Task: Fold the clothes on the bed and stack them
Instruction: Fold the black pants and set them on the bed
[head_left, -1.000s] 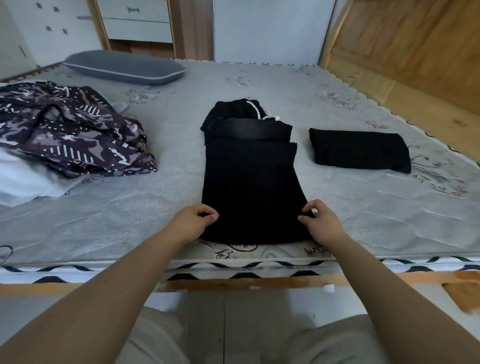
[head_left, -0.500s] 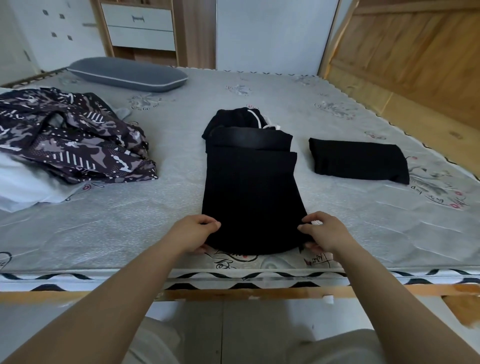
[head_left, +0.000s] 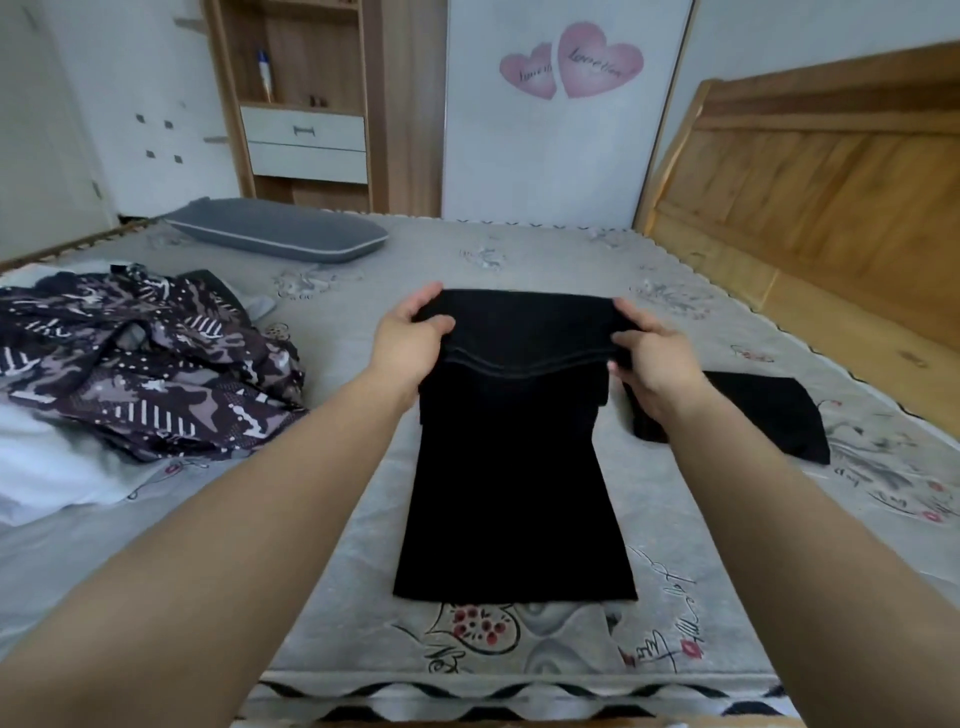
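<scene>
Both hands, left hand (head_left: 410, 338) and right hand (head_left: 657, 361), are gripping with curled fingers the hem of black trousers (head_left: 511, 467) lying mid-bed (head_left: 337, 519); a folded black garment (head_left: 769, 410) is sitting right, near

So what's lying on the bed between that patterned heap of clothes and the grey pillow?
In the head view, only bare grey mattress lies between the patterned heap and the grey pillow; no garment sits there.
</scene>
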